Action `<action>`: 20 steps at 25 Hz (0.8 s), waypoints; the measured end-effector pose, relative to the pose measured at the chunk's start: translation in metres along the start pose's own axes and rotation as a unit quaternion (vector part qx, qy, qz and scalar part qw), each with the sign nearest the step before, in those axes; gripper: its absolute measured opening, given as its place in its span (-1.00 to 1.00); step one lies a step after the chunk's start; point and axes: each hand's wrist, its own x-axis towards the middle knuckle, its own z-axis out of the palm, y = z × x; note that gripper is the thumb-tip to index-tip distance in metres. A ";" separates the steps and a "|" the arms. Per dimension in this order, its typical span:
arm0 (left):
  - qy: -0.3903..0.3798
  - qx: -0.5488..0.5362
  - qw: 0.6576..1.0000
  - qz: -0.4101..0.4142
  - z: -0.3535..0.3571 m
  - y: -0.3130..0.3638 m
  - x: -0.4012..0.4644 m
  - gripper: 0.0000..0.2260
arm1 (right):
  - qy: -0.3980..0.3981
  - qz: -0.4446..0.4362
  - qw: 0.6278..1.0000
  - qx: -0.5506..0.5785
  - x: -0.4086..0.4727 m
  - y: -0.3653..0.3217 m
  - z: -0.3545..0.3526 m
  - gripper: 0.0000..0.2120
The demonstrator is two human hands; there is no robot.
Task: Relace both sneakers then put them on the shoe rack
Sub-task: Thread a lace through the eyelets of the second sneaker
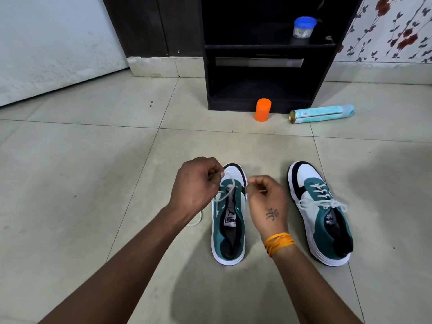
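Left hand (pixel 195 183): fingers curled, pinching one run of the white lace (pixel 225 192) just above the toe end of the near sneaker (pixel 228 230). Right hand (pixel 266 199): also curled, pinching the other lace end beside the shoe's right edge. Both ends appear drawn outward and up, probably to take out slack and even the two sides before the next eyelets.

Near sneaker: flat on the floor (pixel 93 160), toe pointing away, between the two forearms. Lace passes only through the lowest eyelets; upper eyelets bare, tongue exposed. A loop of loose lace lies on the floor to the left, partly hidden by the left forearm.

Second sneaker (pixel 320 213): just to the right, well apart from both hands, laced to the top with a bow. Judgement: one shoe done, this one early in lacing; neither placed yet.

Shoe rack (pixel 259 66): dark unit against the wall beyond the shoes, lower bay open. A blue-lidded jar (pixel 304 28) sits on its upper shelf. Orange cylinder (pixel 263 110) and a spray can (pixel 322 113) lying on its side are on the floor in front of the rack.
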 end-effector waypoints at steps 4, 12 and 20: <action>-0.017 -0.026 0.999 0.008 0.034 0.005 -0.023 -0.94 | -0.109 -0.016 0.982 -0.154 -0.027 0.027 0.006 -0.65; -0.008 0.024 1.000 0.009 0.053 -0.015 -0.029 -0.90 | -0.026 -0.095 0.976 -0.195 -0.039 0.047 0.021 -0.67; -0.007 0.184 0.980 0.072 0.061 -0.008 -0.025 -0.94 | -0.008 -0.099 0.980 -0.174 -0.041 0.049 0.023 -0.64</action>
